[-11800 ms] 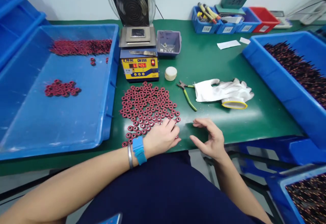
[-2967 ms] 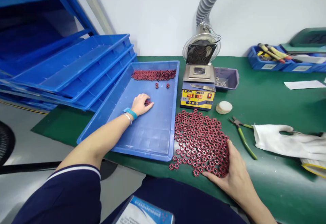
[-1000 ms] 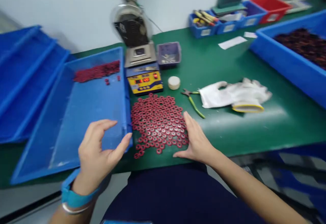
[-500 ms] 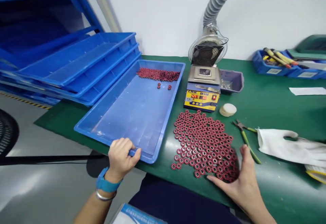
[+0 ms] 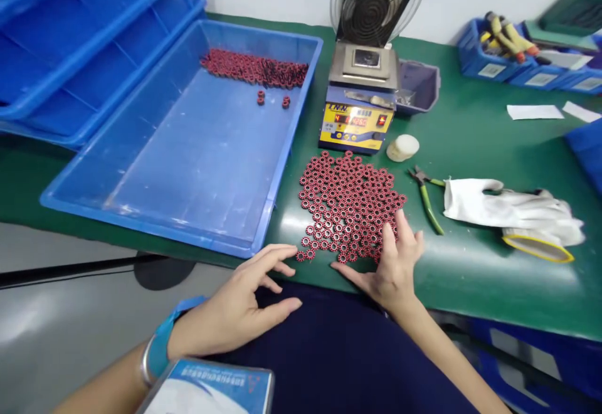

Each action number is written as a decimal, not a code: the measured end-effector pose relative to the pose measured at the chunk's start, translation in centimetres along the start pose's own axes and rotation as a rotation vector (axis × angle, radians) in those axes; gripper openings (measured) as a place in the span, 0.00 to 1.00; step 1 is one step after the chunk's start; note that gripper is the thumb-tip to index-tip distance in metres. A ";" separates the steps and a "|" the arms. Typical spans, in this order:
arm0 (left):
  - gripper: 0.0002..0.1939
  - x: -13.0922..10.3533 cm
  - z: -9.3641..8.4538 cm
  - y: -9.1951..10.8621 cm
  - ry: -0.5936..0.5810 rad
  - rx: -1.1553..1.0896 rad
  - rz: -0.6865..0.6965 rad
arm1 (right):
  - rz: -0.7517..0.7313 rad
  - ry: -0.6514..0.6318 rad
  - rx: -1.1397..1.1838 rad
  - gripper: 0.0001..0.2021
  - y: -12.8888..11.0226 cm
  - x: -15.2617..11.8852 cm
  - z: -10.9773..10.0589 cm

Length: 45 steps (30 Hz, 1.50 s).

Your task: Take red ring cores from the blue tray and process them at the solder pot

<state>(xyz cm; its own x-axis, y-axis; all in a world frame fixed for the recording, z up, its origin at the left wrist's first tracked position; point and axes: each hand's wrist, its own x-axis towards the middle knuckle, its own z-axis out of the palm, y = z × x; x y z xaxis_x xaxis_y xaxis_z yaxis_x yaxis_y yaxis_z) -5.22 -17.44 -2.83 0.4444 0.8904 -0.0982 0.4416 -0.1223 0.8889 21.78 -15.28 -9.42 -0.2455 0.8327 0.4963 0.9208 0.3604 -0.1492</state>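
Many small red toothed rings [image 5: 352,201] lie flat in one layer on the green table. My right hand [image 5: 392,263] rests at their lower right side, thumb and fingers spread around that edge of the layer. Beside the front left of the rings is my left hand [image 5: 249,301], its fingers apart and nothing in it; a fingertip is close to the outermost ring. To the left stands a large blue tray [image 5: 188,157]. Along its far wall are packed more red rings [image 5: 254,68], with two small stacks a little in front of them.
Behind the rings stands a yellow-and-blue solder pot [image 5: 357,122] with a fan [image 5: 374,9]. Round white pads [image 5: 403,147], green-handled cutters [image 5: 427,201] and white gloves [image 5: 508,207] lie to the right. Blue bins [image 5: 489,63] hold tools. Stacked blue trays [image 5: 94,44] stand at left.
My left hand has let go of the blue tray's near rim and moved right, toward the rings. My right hand has pushed in against the rings' right side. The view has tilted down.
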 end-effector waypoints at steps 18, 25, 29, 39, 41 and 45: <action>0.16 4.6 3.2 3.0 0.146 -0.601 -0.253 | -0.207 0.026 0.769 0.19 -2.1 4.0 -4.1; 0.19 8.1 1.5 5.7 0.183 -0.592 -0.132 | -0.195 0.188 0.820 0.08 -3.4 8.2 -4.5; 0.19 9.9 -0.1 6.0 0.131 -0.316 -0.012 | -0.046 0.139 0.956 0.08 -2.7 9.1 -5.1; 0.19 13.2 -3.0 6.7 -0.042 -0.063 0.365 | 0.511 -0.407 1.616 0.13 -1.2 10.7 -4.7; 0.20 13.7 -3.8 6.2 0.148 -0.204 0.354 | 0.576 -0.417 1.659 0.14 -0.8 11.0 -4.5; 0.20 14.9 -4.9 4.6 0.408 -0.414 0.337 | 0.631 -0.367 1.689 0.16 -0.5 12.0 -4.3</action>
<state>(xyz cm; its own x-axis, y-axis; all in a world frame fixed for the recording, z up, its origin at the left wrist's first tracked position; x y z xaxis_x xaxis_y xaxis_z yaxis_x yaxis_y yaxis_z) -0.43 -2.59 2.02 0.1398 0.9372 0.3196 -0.0415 -0.3169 0.9475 19.66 -7.30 0.30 -0.2850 0.9507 -0.1225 -0.3025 -0.2105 -0.9296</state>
